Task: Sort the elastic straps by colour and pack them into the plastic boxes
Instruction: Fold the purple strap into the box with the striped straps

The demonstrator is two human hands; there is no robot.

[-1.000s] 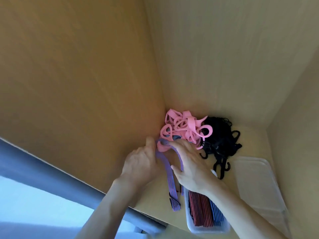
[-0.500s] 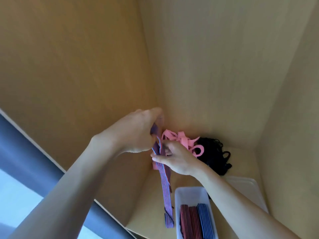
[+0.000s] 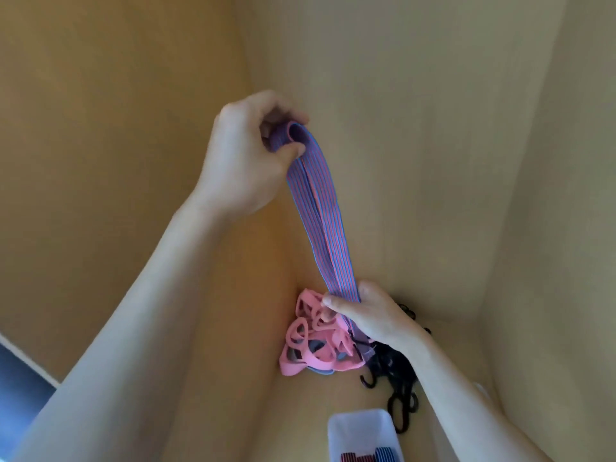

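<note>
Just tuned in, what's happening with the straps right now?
A person holds a blue-and-red striped strap doubled over. The left hand grips the fold, and the right hand pinches it lower, above the pink straps in the corner. Black straps lie beside them. The plastic box below holds a few packed straps.

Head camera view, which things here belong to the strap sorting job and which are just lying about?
Job: striped strap, gripped by left hand and pinched by right hand; pink straps; black straps; plastic box with packed straps.
Just there: wooden walls; dark ledge, lower left.
</note>
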